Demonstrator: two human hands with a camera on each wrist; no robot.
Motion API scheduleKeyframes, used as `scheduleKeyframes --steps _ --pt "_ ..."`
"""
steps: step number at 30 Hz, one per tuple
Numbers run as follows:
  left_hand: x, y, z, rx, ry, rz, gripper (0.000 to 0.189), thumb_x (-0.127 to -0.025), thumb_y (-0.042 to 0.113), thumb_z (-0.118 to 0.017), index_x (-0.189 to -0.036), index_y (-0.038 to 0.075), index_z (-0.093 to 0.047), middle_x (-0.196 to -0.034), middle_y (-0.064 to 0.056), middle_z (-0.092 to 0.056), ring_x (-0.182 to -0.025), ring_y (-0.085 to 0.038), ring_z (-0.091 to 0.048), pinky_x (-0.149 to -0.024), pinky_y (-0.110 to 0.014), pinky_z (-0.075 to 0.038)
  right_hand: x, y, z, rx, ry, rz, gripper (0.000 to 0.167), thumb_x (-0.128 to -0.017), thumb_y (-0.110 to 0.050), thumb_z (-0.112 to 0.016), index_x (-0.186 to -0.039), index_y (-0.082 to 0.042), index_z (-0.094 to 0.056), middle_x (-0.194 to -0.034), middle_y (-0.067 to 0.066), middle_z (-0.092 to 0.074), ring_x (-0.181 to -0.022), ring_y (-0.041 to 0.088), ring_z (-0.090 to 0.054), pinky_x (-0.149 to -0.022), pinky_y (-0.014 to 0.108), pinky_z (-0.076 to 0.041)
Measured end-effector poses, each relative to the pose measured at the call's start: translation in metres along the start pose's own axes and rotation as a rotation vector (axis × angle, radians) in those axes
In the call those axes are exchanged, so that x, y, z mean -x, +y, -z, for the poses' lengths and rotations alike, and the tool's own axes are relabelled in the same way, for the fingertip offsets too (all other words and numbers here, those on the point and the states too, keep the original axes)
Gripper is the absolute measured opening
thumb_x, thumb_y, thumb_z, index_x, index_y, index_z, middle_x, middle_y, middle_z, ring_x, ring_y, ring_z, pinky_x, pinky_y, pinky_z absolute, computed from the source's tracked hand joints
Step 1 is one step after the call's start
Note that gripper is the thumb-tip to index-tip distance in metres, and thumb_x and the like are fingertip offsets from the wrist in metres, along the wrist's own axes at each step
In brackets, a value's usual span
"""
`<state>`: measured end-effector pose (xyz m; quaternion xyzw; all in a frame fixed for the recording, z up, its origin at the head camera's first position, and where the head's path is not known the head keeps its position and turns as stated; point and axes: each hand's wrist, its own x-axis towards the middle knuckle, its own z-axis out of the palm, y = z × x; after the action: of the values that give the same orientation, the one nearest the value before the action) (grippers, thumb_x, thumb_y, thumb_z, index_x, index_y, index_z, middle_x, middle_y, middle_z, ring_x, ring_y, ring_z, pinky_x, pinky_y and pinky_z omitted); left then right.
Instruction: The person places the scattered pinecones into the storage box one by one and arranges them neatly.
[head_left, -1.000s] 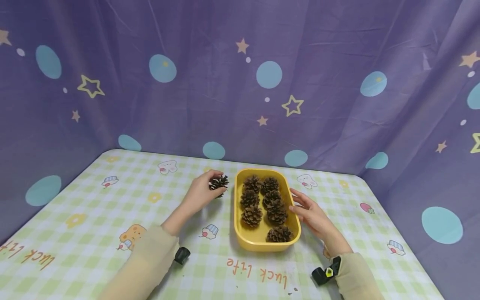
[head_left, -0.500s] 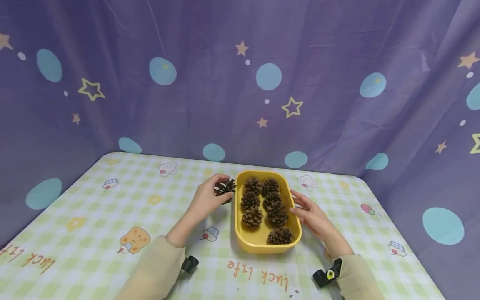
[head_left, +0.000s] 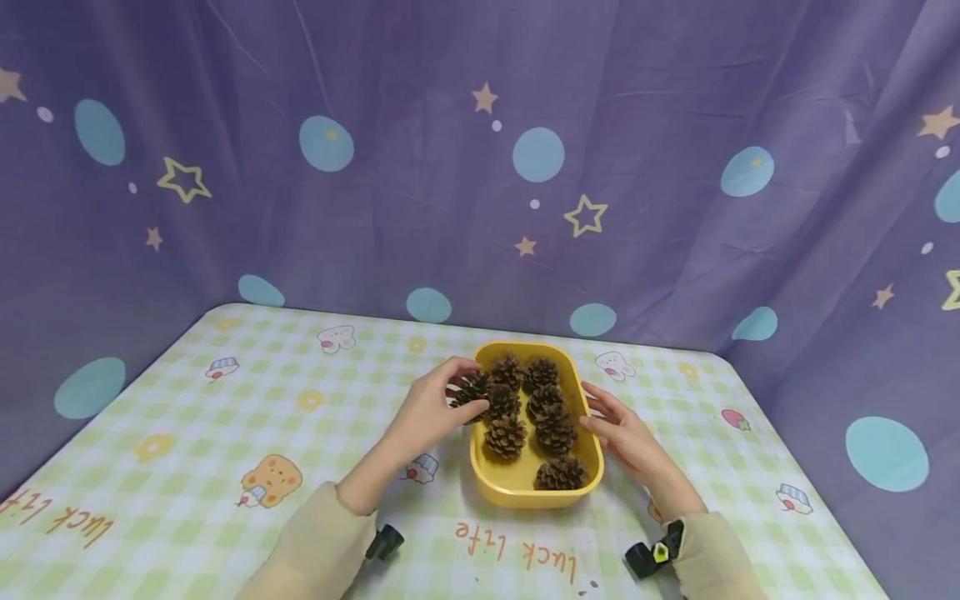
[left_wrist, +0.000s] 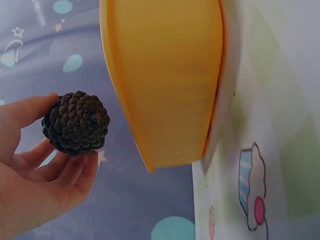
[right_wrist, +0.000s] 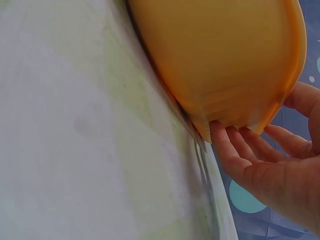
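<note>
A pine cone (head_left: 469, 395) is pinched between the thumb and fingers of my left hand (head_left: 433, 410), above the left rim of a yellow plastic tub (head_left: 517, 498). In the left wrist view that pine cone (left_wrist: 77, 122) is dark brown, held apart from the tub wall (left_wrist: 162, 85). Several more pine cones (head_left: 504, 436) lie inside the tub in two rough columns. My right hand (head_left: 626, 433) rests against the tub's right side. Its fingertips (right_wrist: 219, 131) touch the outer wall in the right wrist view, with the thumb near the rim.
A green-and-white checked tablecloth (head_left: 180, 492) with printed cartoons and lettering covers the table. Behind and beside it hangs a purple curtain (head_left: 420, 217) with stars and blue dots. Small dark crumbs (head_left: 592, 584) lie near the front. Black wrist cameras (head_left: 384, 542) sit on both wrists.
My left hand has carried the pine cone rightward, from beside the tub to over its left rim. The right hand and the tub stay where they were.
</note>
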<state>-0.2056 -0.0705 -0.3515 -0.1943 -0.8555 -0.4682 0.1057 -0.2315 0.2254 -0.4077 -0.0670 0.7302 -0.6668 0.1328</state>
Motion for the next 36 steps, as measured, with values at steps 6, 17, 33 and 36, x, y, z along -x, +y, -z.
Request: scheduleKeyframes --steps 6,17,33,36 --pt "0.006 0.010 -0.006 0.042 -0.056 -0.033 0.044 -0.078 0.022 -0.072 -0.118 0.018 -0.054 -0.112 0.001 -0.059 -0.097 -0.012 -0.055 -0.082 -0.033 -0.049 -0.001 0.000 0.001 -0.006 -0.003 -0.003 0.063 -0.090 -0.011 -0.055 -0.145 -0.017 -0.024 -0.143 0.017 -0.031 -0.124 0.031 -0.041 -0.093 0.034 -0.045" --pt "0.013 0.016 -0.019 0.018 -0.181 -0.026 0.041 -0.078 0.024 -0.071 -0.113 0.015 -0.052 -0.110 0.002 -0.059 -0.098 -0.013 -0.056 -0.082 -0.035 -0.049 0.002 0.001 0.001 -0.002 -0.006 -0.005 0.064 -0.090 -0.014 -0.056 -0.145 -0.017 -0.023 -0.144 0.016 -0.029 -0.122 0.028 -0.043 -0.087 0.026 -0.047" --pt "0.018 0.016 -0.030 -0.220 -0.449 -0.173 0.042 -0.079 0.022 -0.068 -0.119 0.014 -0.057 -0.116 0.003 -0.056 -0.106 -0.012 -0.054 -0.092 -0.028 -0.045 0.000 -0.001 0.001 -0.022 -0.003 -0.006 0.064 -0.090 -0.012 -0.056 -0.145 -0.017 -0.024 -0.143 0.017 -0.031 -0.120 0.026 -0.045 -0.092 0.033 -0.046" --pt "0.018 0.015 -0.033 -0.255 -0.468 -0.174 0.041 -0.079 0.024 -0.068 -0.118 0.014 -0.057 -0.116 0.003 -0.056 -0.108 -0.013 -0.053 -0.094 -0.028 -0.044 0.000 -0.001 0.001 -0.023 -0.004 0.000 0.064 -0.090 -0.012 -0.056 -0.145 -0.017 -0.024 -0.143 0.017 -0.031 -0.120 0.025 -0.045 -0.093 0.034 -0.046"
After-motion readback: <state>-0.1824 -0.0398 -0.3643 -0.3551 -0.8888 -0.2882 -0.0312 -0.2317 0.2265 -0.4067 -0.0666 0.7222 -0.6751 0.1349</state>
